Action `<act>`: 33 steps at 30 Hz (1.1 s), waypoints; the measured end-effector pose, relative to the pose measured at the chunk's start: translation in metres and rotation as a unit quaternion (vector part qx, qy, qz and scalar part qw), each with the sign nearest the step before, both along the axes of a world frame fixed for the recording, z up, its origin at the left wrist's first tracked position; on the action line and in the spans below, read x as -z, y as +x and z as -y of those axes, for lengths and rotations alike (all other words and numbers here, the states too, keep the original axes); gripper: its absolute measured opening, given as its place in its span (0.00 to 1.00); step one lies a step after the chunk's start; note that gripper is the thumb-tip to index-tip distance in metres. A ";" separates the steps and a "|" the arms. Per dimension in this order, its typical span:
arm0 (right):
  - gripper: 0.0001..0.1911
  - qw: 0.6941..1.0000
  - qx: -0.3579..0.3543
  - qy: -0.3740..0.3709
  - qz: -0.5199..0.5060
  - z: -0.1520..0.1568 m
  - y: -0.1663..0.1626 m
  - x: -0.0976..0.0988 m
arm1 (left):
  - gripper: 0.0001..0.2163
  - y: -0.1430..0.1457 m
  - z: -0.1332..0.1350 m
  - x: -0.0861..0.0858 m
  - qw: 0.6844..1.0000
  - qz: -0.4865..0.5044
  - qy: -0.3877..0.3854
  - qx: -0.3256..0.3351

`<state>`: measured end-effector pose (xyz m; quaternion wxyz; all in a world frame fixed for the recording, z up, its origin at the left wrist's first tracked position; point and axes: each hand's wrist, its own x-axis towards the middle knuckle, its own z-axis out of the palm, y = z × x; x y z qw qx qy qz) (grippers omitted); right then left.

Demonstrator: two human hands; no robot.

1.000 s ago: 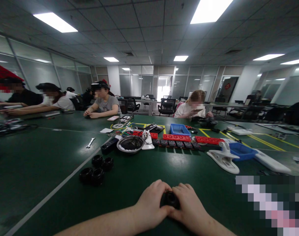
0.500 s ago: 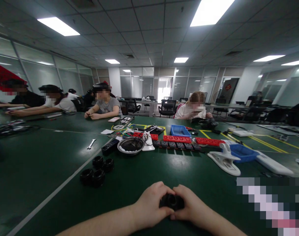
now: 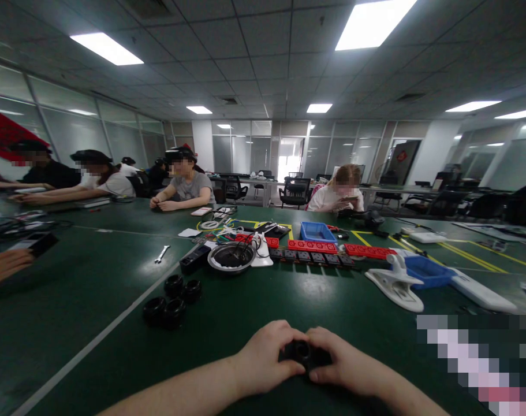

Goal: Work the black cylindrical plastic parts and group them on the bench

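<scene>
My left hand [image 3: 265,357] and my right hand [image 3: 347,363] meet at the near edge of the green table [image 3: 72,300]. Both close around one small black round part [image 3: 301,351] with a hole in its middle, fingers curled on either side of it. A cluster of several similar black round parts [image 3: 172,299] lies on the table to the left, apart from my hands.
Beyond lie a metal bowl [image 3: 231,256], a wrench [image 3: 161,253], red and black power strips [image 3: 314,250], blue trays [image 3: 424,270] and a white clamp-like part [image 3: 396,281]. Several people sit along the far and left sides. Someone's hand [image 3: 5,266] enters at the left edge.
My hands stay joined on the black part, fingers shifting slightly around it. A hand holding a dark object has come into view at the left edge.
</scene>
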<state>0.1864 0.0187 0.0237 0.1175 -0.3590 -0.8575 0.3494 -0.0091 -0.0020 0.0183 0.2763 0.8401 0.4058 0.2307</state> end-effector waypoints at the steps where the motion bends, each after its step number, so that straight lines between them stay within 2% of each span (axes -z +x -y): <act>1: 0.14 1.000 -0.006 -0.003 0.000 -0.002 0.002 -0.001 | 0.20 -0.001 -0.002 0.001 1.000 0.003 -0.007 0.011; 4: 0.12 1.000 0.005 0.021 0.021 -0.003 0.000 0.001 | 0.21 -0.001 -0.007 0.003 0.999 0.009 -0.032 0.025; 7: 0.17 0.993 0.067 0.064 0.080 0.002 -0.008 0.010 | 0.20 0.001 -0.005 0.003 0.999 0.010 -0.042 0.006; 11: 0.14 0.967 0.148 0.168 0.125 0.013 -0.022 0.021 | 0.16 0.007 0.006 0.000 0.996 -0.007 -0.023 -0.084; 14: 0.12 0.955 0.169 0.206 0.130 0.018 -0.027 0.023 | 0.15 0.011 0.013 -0.002 0.991 -0.023 0.022 -0.133; 17: 0.13 0.968 0.151 0.187 0.078 0.017 -0.023 0.021 | 0.16 0.010 0.015 -0.003 0.991 -0.029 0.050 -0.120; 22: 0.15 0.997 0.064 0.030 -0.008 0.004 -0.007 0.013 | 0.18 0.004 0.009 -0.006 0.999 -0.022 0.014 -0.042; 26: 0.14 0.998 0.052 -0.020 -0.013 -0.004 -0.003 0.011 | 0.18 0.003 0.007 -0.007 0.999 -0.006 -0.005 -0.034; 30: 0.14 0.993 0.113 0.002 0.030 -0.002 -0.010 0.018 | 0.17 0.006 0.009 -0.003 0.998 -0.006 -0.011 -0.055; 33: 0.13 0.978 0.161 0.099 0.091 0.004 -0.020 0.024 | 0.15 0.009 0.010 -0.002 0.995 -0.008 -0.007 -0.096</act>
